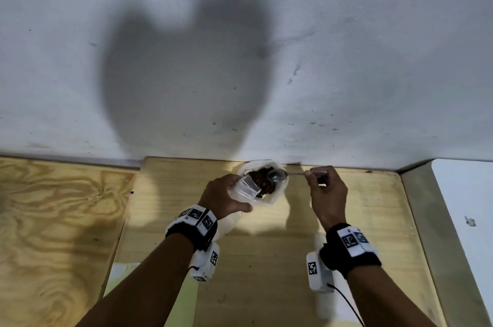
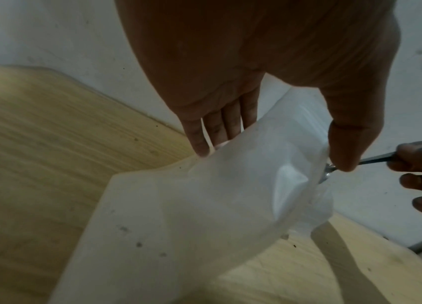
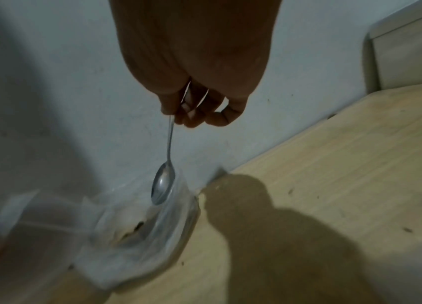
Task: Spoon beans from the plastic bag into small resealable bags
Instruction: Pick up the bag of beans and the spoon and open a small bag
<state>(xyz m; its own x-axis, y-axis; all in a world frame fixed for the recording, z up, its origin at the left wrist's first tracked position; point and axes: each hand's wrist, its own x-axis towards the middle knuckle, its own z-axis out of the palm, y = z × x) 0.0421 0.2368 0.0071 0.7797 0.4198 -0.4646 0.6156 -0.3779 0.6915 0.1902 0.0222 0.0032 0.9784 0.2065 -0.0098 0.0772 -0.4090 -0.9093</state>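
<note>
At the back of the table, against the wall, stands the large plastic bag (image 1: 277, 193), open at the top with brown beans (image 1: 262, 180) inside. My left hand (image 1: 232, 196) holds a small clear resealable bag (image 1: 245, 188) between thumb and fingers, tilted over the big bag's left rim. In the left wrist view the thumb (image 2: 347, 139) presses the plastic (image 2: 295, 127) against the fingers (image 2: 217, 131). My right hand (image 1: 314, 180) pinches the handle of a metal spoon (image 1: 277, 176). The spoon's bowl (image 3: 163, 185) is empty and hovers just above the beans (image 3: 137, 228).
A white wall (image 1: 346, 59) rises directly behind the bags. The bags sit on a raised pale wooden board (image 1: 266, 260) over a plywood table (image 1: 53, 220). A wooden ledge (image 1: 426, 206) borders the right. A pale green sheet (image 1: 120, 276) lies at the front left.
</note>
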